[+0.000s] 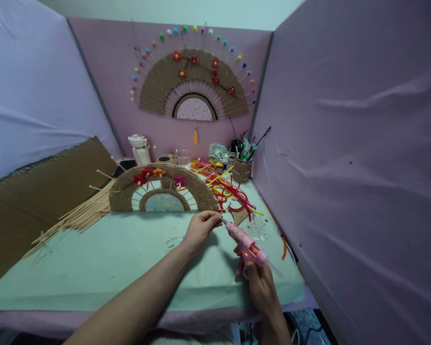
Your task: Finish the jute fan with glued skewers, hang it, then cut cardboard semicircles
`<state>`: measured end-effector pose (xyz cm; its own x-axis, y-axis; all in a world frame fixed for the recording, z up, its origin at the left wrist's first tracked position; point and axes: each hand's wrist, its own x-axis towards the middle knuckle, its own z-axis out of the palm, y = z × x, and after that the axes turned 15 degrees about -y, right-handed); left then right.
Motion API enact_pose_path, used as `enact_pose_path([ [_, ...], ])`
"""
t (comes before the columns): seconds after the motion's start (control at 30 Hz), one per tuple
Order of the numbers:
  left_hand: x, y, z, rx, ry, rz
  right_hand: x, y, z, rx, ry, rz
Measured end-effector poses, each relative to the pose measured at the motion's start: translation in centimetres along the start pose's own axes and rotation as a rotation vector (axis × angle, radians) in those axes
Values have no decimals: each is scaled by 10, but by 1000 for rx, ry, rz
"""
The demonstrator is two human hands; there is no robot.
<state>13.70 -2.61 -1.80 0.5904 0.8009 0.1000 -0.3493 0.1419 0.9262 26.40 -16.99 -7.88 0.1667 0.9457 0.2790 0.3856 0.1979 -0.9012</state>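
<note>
My right hand [260, 282] grips a pink hot glue gun [242, 239] with a small orange light lit on its body. A clear glue stick [275, 270] pokes out of its rear. The gun's metal nozzle points up and left, reaching the fingertips of my left hand [200, 230]. Those fingers are pinched together; what they hold is too small to make out. Just behind my left hand stands a half-round fan [120, 191] wrapped in brown twine, with red, orange and magenta flowers [178, 181] and a pale patterned half-circle [164, 202] at its centre.
Thin wooden sticks [82, 211] lie at left beside a cardboard sheet [46, 191]. Coloured pipe cleaners [233, 191] are heaped at right, near a pot of tools [242, 168]. A white bottle [141, 151] stands behind. A larger decorated fan [154, 81] hangs on the back panel.
</note>
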Motion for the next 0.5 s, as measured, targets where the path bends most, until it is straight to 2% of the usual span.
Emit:
enact_pose_path([
  [0.13,0,0,-1,-3,1,0,0,1,0,33,-36,8],
  [0.5,1,-2,-3,1,-17,5,1,-3,0,46,-37,23],
])
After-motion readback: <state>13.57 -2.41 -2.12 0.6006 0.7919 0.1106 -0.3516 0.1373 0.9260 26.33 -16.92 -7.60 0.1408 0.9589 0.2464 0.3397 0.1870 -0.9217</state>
